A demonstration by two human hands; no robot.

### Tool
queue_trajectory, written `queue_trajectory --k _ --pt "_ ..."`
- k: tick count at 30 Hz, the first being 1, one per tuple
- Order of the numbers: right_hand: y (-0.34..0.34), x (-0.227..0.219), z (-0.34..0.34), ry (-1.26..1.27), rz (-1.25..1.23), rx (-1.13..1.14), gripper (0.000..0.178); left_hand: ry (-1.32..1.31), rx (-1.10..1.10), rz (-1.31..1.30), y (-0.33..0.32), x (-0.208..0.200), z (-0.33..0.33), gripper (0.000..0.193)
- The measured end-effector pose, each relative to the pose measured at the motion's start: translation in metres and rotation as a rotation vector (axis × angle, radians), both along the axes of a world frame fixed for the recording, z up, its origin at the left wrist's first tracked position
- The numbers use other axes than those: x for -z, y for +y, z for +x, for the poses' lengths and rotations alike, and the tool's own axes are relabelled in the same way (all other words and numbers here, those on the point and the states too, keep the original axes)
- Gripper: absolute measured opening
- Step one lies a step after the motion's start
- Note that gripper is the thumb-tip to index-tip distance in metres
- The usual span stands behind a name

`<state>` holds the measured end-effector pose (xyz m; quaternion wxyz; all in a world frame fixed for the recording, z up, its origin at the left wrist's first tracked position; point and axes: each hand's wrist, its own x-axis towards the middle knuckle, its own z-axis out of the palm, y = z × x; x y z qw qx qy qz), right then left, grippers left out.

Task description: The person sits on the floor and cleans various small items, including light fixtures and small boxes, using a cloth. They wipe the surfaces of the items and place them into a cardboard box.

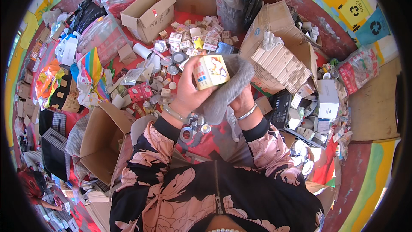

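My left hand (189, 91) is closed around a small cube-shaped carton (211, 72), cream and yellow with coloured printing, held up in front of my chest. Right behind the carton lies a grey, fuzzy piece of cloth (223, 96), curved like a band or a hat. My right hand (243, 102) grips its lower right side, and the fingers are partly hidden by it. Below my hands, a roll of tape (186, 134) and other small round items lie on the red floor covering. Beyond them is a heap of small boxes (189, 38) with a yellow star-shaped piece (198, 43) among them.
An open cardboard box (148, 17) stands beyond the heap, and a large torn one (279, 56) tilts at the right. Another open box (105, 146) is near my left elbow. A black crate (281, 109) with packages stands right. Plastic bags (103, 38) crowd the far left.
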<state>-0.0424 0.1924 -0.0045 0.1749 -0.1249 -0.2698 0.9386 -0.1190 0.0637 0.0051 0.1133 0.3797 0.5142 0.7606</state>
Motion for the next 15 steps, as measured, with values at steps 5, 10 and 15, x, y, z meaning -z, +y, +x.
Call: queue_trajectory --k 5,10,15 --pt "-0.005 0.016 0.006 0.011 0.363 0.001 0.073 0.366 -0.176 -0.208 0.003 0.008 0.004 0.070" --pt "-0.005 0.018 0.008 0.123 0.077 -0.006 0.066 0.496 -0.068 -0.167 0.005 0.004 0.001 0.070" --pt "0.008 0.020 0.002 -0.010 0.082 0.102 0.058 0.454 -0.001 -0.242 0.006 0.006 -0.001 0.084"
